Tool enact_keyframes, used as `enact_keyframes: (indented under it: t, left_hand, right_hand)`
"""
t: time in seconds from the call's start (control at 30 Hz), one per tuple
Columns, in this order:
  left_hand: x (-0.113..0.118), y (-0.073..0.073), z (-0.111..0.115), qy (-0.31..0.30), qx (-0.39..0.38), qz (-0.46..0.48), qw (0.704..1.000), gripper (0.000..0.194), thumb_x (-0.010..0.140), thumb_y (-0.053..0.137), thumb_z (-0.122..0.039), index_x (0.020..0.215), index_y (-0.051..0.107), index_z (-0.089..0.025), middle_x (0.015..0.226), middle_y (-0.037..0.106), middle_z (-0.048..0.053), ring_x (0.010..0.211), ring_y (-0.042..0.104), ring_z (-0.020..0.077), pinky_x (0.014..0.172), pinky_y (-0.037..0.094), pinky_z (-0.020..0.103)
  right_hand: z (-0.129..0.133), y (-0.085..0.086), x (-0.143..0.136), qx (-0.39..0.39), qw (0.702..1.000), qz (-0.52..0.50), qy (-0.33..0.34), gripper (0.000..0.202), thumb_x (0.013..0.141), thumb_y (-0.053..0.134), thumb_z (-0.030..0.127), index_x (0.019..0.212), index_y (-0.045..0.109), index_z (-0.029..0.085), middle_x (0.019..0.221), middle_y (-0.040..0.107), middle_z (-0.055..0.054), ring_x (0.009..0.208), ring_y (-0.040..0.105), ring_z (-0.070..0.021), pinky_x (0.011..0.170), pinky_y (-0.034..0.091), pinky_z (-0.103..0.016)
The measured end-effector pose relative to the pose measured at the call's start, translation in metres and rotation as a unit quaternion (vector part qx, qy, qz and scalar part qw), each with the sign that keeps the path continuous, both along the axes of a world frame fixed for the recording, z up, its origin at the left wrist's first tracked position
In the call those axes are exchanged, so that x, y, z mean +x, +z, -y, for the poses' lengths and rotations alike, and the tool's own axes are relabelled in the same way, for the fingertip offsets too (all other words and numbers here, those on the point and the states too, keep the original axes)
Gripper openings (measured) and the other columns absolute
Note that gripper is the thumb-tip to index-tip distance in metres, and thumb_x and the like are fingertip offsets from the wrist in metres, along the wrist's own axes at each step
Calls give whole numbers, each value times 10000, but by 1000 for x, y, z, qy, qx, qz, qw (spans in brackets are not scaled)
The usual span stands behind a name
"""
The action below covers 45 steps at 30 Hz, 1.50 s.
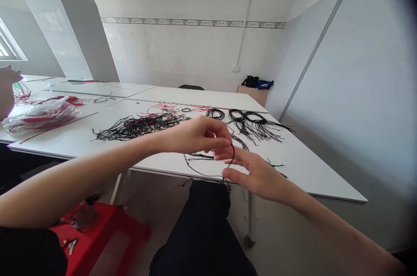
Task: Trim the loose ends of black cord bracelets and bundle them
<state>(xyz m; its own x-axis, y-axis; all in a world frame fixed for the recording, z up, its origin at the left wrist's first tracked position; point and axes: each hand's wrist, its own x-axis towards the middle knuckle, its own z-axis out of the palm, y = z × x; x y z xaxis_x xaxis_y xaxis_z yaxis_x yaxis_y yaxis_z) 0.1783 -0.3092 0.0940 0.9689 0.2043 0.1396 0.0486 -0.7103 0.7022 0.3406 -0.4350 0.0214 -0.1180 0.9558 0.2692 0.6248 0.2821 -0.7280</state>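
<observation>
Over the front edge of the white table (302,165), my left hand (203,134) pinches a thin black cord (233,154) between thumb and fingers. The cord curves down in a loop toward my right hand (252,169), whose thumb and fingers are apart around its lower part; whether they touch it is unclear. A thin tail of cord (197,171) trails left along the table edge. Behind my hands lie several coiled black cord bundles (256,118) with loose ends, partly hidden by my fingers. To the left spreads a tangled heap of black cords (140,127).
Red cords (163,106) lie behind the black heap. A clear plastic bag (45,115) with red contents is at far left, near part of another person (6,91). Below stands a red stool (107,232) with keys (72,246). Bags (257,82) sit at the back right.
</observation>
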Motion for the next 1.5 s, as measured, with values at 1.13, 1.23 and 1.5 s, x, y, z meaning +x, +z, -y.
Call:
enact_keyframes:
  t: [1.13, 1.23, 1.5]
  left_hand:
    - [10, -20, -12, 11, -68, -84, 994, 232, 842, 597, -384, 817, 628, -156, 680, 570, -25, 532, 474, 63, 494, 392, 205]
    - [-5, -25, -25, 17, -47, -122, 991, 272, 846, 596, -411, 786, 636, -148, 691, 597, -6, 648, 537, 94, 586, 437, 219]
    - [-17, -17, -22, 20, -192, -15, 981, 209, 857, 614, -363, 849, 658, -159, 694, 593, -18, 634, 586, 93, 668, 521, 275]
  right_hand:
    - [16, 8, 37, 26, 972, -224, -63, 300, 906, 572, 445, 844, 681, 172, 622, 630, -11, 586, 601, -129, 587, 549, -269]
    - [26, 5, 63, 37, 942, -316, -109, 281, 838, 660, 454, 835, 675, 173, 569, 556, 8, 516, 554, -127, 409, 510, -240]
    - [46, 12, 74, 73, 926, -310, -200, 383, 722, 740, 531, 840, 688, 170, 523, 483, 13, 472, 514, -131, 276, 439, -204]
